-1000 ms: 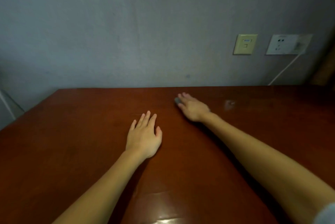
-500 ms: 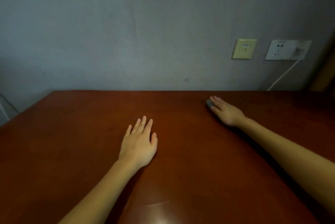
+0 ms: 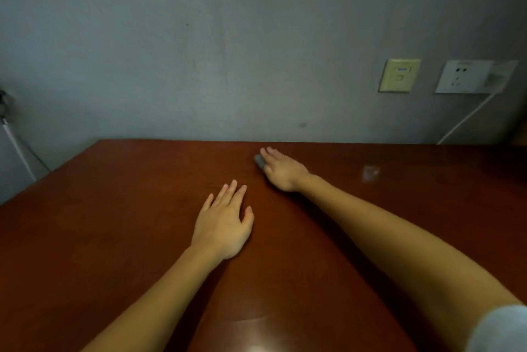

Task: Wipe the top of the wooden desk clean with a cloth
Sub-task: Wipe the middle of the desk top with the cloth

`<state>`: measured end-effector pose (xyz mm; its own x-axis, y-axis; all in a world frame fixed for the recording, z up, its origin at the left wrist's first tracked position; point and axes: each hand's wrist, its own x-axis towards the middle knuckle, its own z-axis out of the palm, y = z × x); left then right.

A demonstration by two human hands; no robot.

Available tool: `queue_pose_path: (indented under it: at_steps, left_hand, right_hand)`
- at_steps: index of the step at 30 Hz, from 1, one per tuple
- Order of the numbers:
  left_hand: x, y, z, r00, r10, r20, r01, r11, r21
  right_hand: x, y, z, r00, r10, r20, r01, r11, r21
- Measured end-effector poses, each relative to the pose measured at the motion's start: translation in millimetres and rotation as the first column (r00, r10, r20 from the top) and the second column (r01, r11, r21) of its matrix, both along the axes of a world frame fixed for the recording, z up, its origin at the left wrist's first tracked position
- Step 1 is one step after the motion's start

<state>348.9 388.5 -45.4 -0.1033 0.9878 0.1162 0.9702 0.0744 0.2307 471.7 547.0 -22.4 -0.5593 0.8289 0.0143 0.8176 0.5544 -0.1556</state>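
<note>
Cloth first: grey, only a small fold of it showing, far out on the table and close to the back edge. It peeps out from under the fingertips of the right hand. That hand lies flat on top of it, fingers straight and close together, pressing down. Its arm reaches long across the wood from the lower right, where a pale sleeve fills the corner.

Left hand is down flat as well, palm on the wood, fingers straight and a little spread, thumb out to the side, holding nothing. It sits nearer the body and left of the right hand, the two apart with dark wood between them.

Now the edges. The back edge runs straight across, tight against the grey wall, and only a narrow strip of wood lies between it and the cloth. The far left corner is in view, and from it the left edge slants down to the side of the picture. A broad stretch of wood lies between that edge and the left hand. Right of the right hand the wood runs on out of view, with a pale gleam on it; the right edge does not show.

Up on the wall, above the right end, sit a yellowish plate and a white socket, with a white cable dropping behind the back edge.
</note>
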Motion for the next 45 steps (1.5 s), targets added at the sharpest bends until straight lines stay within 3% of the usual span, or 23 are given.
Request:
queue_pose_path:
  at_steps: [3, 5, 9, 12, 16, 19, 24, 27, 30, 34, 38, 40, 45]
  left_hand:
    - [1, -2, 1, 1.0, -0.001, -0.015, 0.001, 1.0, -0.015]
    - [1, -3, 1, 1.0, -0.012, -0.022, 0.011, 0.999, -0.03]
    - [0, -3, 1, 0.999, -0.025, -0.038, 0.024, 0.999, -0.03]
    - [1, -2, -1, 0.999, -0.016, -0.031, 0.015, 1.0, -0.008]
    - [0, 3, -2, 1.0, 0.004, -0.014, -0.004, 1.0, 0.029]
    - [0, 3, -1, 1.0, 0.004, -0.007, -0.004, 0.999, 0.039]
    - [0, 2, 1, 1.0, 0.01, 0.013, -0.01, 1.0, 0.019]
    - [2, -1, 3, 1.0, 0.007, 0.011, -0.007, 1.0, -0.001]
    - [1, -1, 4, 1.0, -0.005, -0.012, 0.004, 1.0, -0.022]
    - [4, -5, 9, 0.999, -0.003, -0.048, 0.0, 0.998, -0.062]
    - [25, 12, 18, 0.997, 0.053, -0.051, -0.055, 0.998, -0.044]
    - [45, 27, 17, 1.0, 0.0, 0.02, 0.001, 0.998, -0.068]
    - [62, 51, 3, 0.997, -0.039, -0.068, 0.034, 0.997, -0.076]
  right_hand:
    - [24, -33, -3, 0.987, 0.16, 0.0, -0.16, 0.987, 0.0]
    - [56, -39, -5, 0.983, 0.18, -0.042, -0.179, 0.983, 0.025]
    - [126, 1, -3, 0.99, -0.104, -0.091, 0.109, 0.993, 0.052]
    - [148, 45, -2, 0.927, -0.355, -0.12, 0.364, 0.929, 0.065]
    - [109, 87, -2, 0.869, -0.468, -0.16, 0.475, 0.88, 0.008]
    - [48, 86, 2, 0.907, -0.38, -0.179, 0.383, 0.923, -0.02]
    - [-42, 27, 3, 0.983, -0.028, -0.181, 0.024, 0.999, -0.022]
    - [-35, -5, -2, 0.983, 0.144, -0.118, -0.148, 0.989, -0.025]
    - [16, -20, -2, 0.975, 0.185, -0.127, -0.189, 0.982, -0.022]
    - [122, -9, 3, 0.99, -0.041, -0.133, 0.033, 0.998, -0.062]
    - [212, 19, 3, 0.932, -0.339, -0.124, 0.335, 0.941, -0.056]
    - [231, 35, -1, 0.901, -0.417, -0.12, 0.416, 0.909, -0.032]
    - [223, 80, -5, 0.868, -0.472, -0.153, 0.473, 0.88, -0.032]
